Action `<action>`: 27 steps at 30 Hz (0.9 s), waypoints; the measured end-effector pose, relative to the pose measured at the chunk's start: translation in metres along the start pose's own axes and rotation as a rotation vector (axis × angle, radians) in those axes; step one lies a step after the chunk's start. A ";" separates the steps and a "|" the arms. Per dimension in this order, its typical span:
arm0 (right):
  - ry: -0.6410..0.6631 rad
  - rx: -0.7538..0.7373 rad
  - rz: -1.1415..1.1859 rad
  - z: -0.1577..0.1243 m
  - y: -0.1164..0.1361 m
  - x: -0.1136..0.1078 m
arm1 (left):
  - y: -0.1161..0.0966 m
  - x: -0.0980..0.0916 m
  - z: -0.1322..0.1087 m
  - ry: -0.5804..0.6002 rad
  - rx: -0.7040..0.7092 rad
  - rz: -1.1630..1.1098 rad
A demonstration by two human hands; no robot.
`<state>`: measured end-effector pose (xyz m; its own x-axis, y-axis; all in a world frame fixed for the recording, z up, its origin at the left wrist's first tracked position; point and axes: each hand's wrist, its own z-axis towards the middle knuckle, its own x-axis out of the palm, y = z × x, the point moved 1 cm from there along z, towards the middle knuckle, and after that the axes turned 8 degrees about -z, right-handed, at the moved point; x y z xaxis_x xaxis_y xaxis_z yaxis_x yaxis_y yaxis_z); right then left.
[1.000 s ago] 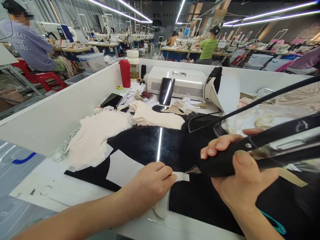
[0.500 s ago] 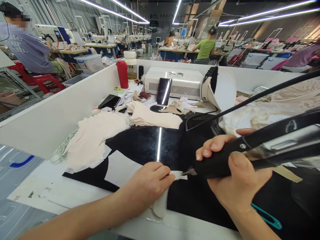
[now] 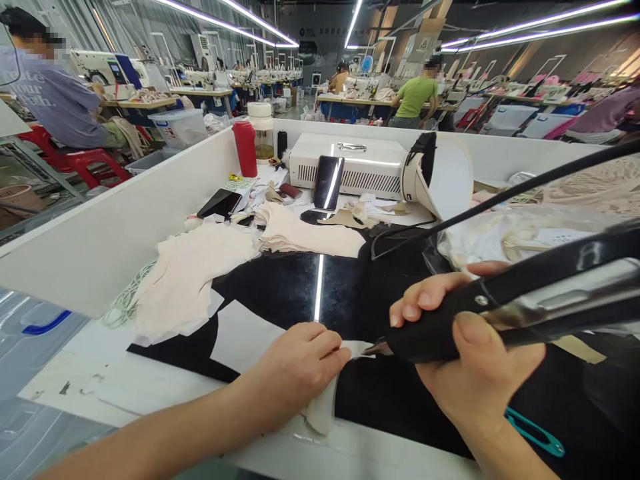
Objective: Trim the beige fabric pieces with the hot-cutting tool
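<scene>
Ceiling lights (image 3: 353, 24) run over rows of sewing machines (image 3: 93, 67), the farthest too small to make out, and the head camera looks down on a white-edged table (image 3: 390, 453). Left hand (image 3: 303, 367): grip pinched on a pale strip (image 3: 354, 346) near the table's front, part of it hidden by fingers. Right hand (image 3: 477, 370): grip wrapped round a black tool (image 3: 425, 333), its rear cut off at the right edge. That metal tip (image 3: 382, 347) lies at the strip's end; nipping it or not, can't tell. Pale fabric pieces (image 3: 195, 267) lie beyond the left hand.
</scene>
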<state>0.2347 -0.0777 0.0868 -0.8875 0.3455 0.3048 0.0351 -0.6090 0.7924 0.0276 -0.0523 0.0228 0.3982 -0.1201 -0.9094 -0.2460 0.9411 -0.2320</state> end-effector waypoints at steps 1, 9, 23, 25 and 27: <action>-0.018 -0.006 -0.002 0.001 0.001 -0.002 | 0.000 0.000 0.000 -0.006 0.002 0.000; -0.032 -0.024 -0.042 -0.001 -0.001 -0.008 | 0.001 0.002 0.001 -0.009 0.013 0.031; -0.030 -0.005 -0.122 -0.016 0.013 -0.010 | -0.024 -0.006 -0.012 -0.153 -0.159 0.118; -0.033 -0.004 -0.121 -0.020 0.016 -0.010 | -0.025 -0.005 -0.014 -0.112 -0.189 0.089; -0.045 0.004 -0.121 -0.023 0.018 -0.011 | -0.024 -0.005 -0.014 -0.043 -0.214 0.036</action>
<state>0.2347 -0.1091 0.0855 -0.8637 0.4484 0.2300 -0.0695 -0.5580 0.8269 0.0189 -0.0790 0.0284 0.4225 -0.0700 -0.9037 -0.4403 0.8556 -0.2721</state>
